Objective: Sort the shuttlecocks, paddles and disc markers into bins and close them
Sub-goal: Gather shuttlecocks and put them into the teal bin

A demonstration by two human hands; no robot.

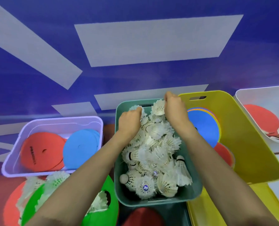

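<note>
Over the far end of the teal-green plastic bin (151,202), heaped with white feathered shuttlecocks (151,152), both hands work apart. The left hand (129,121) digs curled fingers into the heap (whether it holds one, I cannot tell); the right hand (174,106) grips a single shuttlecock (158,108) by the rim. Flat red and blue disc markers (44,150) lie in the lilac plastic bin (10,160) at left. A yellow plastic bin (249,144) holds more, and red paddles (262,118) sit in a white bin (265,95) beyond.
</note>
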